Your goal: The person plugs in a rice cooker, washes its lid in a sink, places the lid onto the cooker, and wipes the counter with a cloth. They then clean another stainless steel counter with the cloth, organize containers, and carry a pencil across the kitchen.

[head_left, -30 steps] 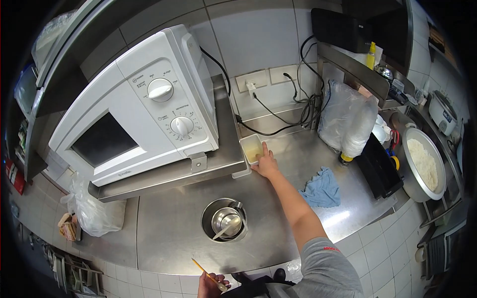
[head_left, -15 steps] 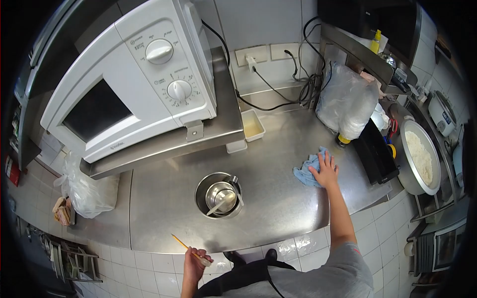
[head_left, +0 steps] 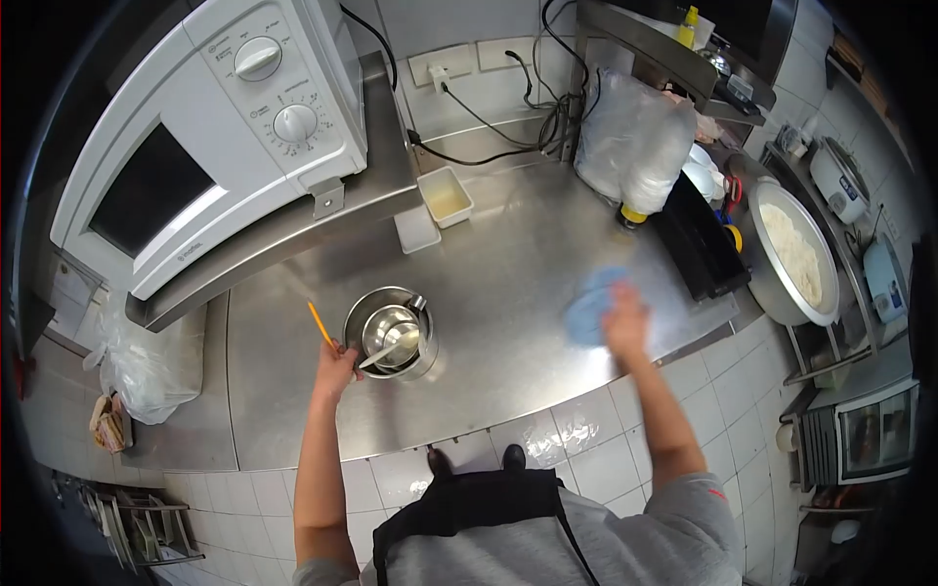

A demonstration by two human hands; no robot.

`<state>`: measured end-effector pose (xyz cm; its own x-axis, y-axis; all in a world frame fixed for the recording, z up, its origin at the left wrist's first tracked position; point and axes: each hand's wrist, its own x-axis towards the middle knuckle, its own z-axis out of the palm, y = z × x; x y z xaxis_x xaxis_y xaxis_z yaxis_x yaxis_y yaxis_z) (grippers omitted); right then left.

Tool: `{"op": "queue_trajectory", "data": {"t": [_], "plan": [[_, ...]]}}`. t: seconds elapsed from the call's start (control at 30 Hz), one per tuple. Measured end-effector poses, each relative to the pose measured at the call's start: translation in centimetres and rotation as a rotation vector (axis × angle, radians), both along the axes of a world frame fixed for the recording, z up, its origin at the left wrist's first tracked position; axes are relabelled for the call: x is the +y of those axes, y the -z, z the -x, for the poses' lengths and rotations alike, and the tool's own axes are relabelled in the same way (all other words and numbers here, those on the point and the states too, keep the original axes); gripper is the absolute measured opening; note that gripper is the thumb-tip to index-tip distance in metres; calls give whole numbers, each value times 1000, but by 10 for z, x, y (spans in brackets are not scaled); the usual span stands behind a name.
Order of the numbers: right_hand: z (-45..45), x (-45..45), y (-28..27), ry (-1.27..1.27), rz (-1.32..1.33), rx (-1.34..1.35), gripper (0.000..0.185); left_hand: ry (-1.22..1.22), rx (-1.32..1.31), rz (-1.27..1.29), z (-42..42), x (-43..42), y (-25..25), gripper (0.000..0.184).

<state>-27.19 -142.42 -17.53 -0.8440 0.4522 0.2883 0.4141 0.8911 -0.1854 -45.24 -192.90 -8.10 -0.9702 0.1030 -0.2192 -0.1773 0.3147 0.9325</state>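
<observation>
My left hand (head_left: pixel 337 369) is closed around a thin orange-handled tool (head_left: pixel 319 322), right beside the steel pot (head_left: pixel 353 327). Inside the pot sit a smaller steel bowl (head_left: pixel 376 330) and a pale spoon (head_left: pixel 393 349). My right hand (head_left: pixel 625 317) rests on a crumpled blue cloth (head_left: pixel 589 311) on the steel counter (head_left: pixel 508 283); both are blurred by motion, and its fingers are smeared.
A white microwave (head_left: pixel 225 127) stands on a raised shelf at left. A white tub (head_left: pixel 447 198) and a lid (head_left: pixel 417 230) lie below its edge. A black tray (head_left: pixel 699 239), plastic-wrapped items (head_left: pixel 635 146) and a large bowl of white powder (head_left: pixel 793 254) are at right.
My right hand has left the white tub and moved right onto the blue cloth. My left hand, with the orange tool, has come up from the counter's front edge to the pot. The view has shifted.
</observation>
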Motion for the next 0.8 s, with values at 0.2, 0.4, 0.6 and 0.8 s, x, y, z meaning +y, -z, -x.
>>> {"op": "queue_trajectory", "data": {"t": [0.2,0.4,0.6,0.8], "plan": [[-39,31,-3,666,-37,-83,62,63,77,-187,-11,-30,6,36],[25,-249,-5,93,-20,53,67,-36,123,-282,-5,-93,7,43],[43,-413,-38,-371,274,-40,68,-162,179,-315,43,-171,43,34],[-73,-430,-53,-312,500,247,56,-247,327,-29,46,-196,-1,30]]}}
